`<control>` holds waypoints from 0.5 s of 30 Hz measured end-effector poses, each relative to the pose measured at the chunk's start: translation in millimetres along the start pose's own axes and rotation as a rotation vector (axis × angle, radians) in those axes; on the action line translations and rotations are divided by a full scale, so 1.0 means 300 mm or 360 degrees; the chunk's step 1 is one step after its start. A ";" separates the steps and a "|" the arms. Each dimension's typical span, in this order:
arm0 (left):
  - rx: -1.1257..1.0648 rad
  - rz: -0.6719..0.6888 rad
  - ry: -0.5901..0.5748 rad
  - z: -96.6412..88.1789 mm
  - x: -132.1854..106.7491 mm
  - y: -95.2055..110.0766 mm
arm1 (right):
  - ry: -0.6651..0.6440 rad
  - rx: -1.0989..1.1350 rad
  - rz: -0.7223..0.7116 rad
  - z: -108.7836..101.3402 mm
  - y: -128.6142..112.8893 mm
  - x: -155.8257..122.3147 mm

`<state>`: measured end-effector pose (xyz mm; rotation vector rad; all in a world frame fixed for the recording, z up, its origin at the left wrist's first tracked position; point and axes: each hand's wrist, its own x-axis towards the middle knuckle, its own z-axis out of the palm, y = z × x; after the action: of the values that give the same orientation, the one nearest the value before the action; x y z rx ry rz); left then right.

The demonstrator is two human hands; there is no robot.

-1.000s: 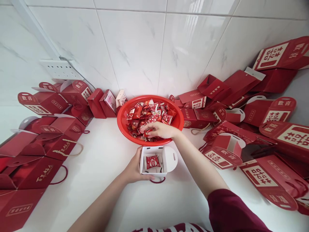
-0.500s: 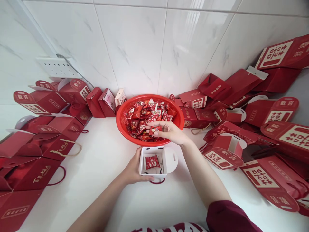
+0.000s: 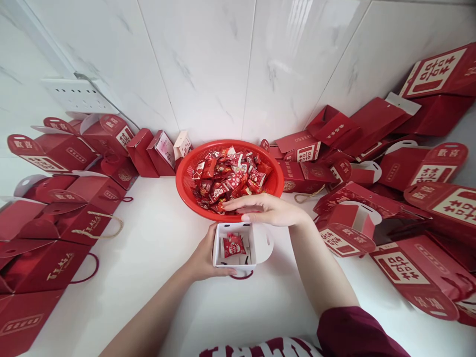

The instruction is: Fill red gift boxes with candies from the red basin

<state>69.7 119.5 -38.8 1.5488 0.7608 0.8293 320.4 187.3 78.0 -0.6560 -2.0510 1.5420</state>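
Note:
A small gift box (image 3: 253, 248) with a white inside stands with its top open in front of me. My left hand (image 3: 208, 258) is wrapped round its left side. Inside it lie red wrapped candies (image 3: 234, 245). Over the box's far edge and the near rim of a red plastic basket (image 3: 182, 186) hovers my right hand (image 3: 271, 209), fingers stretched out and apart from the thumb, holding nothing. A heap of red wrapped candies (image 3: 230, 173) fills the basket.
Red gift boxes (image 3: 70, 213) stand in rows on the left, some with cord handles. More red boxes (image 3: 401, 263) are piled on the right. A tiled wall (image 3: 208, 64) rises behind the basket. A power strip (image 3: 74, 94) with a cable is at the back left.
My right hand has moved back from the basket toward the box and let go of a red candy, which now lies in the box. The view has tilted slightly downward.

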 end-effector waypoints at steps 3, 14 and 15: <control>0.0028 -0.0038 0.0009 -0.003 -0.002 0.001 | 0.0335 -0.0193 0.0155 -0.033 0.008 -0.024; -0.0016 -0.0038 -0.0020 -0.004 -0.001 0.008 | 0.0221 -0.1469 0.0877 -0.039 0.051 0.033; -0.0013 -0.0041 -0.0018 -0.004 -0.001 0.008 | 0.0235 -0.1494 0.0925 -0.042 0.056 0.047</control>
<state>68.5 119.5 -36.4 1.5324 0.7668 0.8027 319.1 209.7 66.1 -1.7604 -2.5359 0.6145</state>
